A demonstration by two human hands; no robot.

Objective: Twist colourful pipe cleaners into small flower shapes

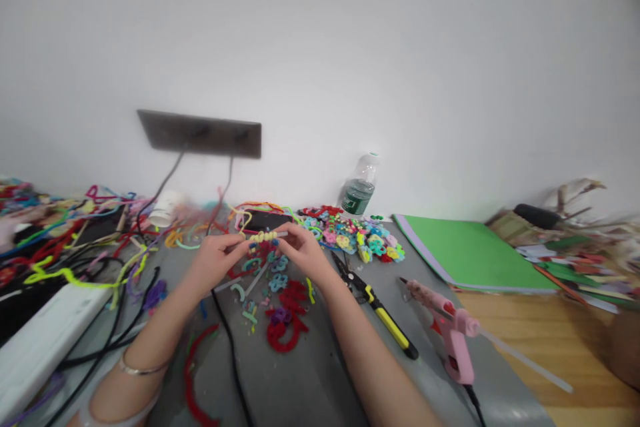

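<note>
Between my hands is a pale yellow pipe cleaner (263, 237), coiled around a thin whitish stick (283, 234). My left hand (220, 257) pinches the coil's left end, where a loose length of the pipe cleaner rises. At the other side my right hand (303, 252) has its fingers closed on the stick and the coil's right end. Both hands are held above the grey table (310, 387). Below them lie blue pipe-cleaner flowers (278, 281), a red twisted pipe-cleaner piece (290, 320) and small cut scraps.
Yellow-black pliers (385, 323) and a pink glue gun (453, 333) lie to the right. A water bottle (359, 188) stands by the wall behind a pile of small flowers (345, 237). Green sheets (465, 253) lie farther right. Cables and a white power strip (55, 347) fill the left.
</note>
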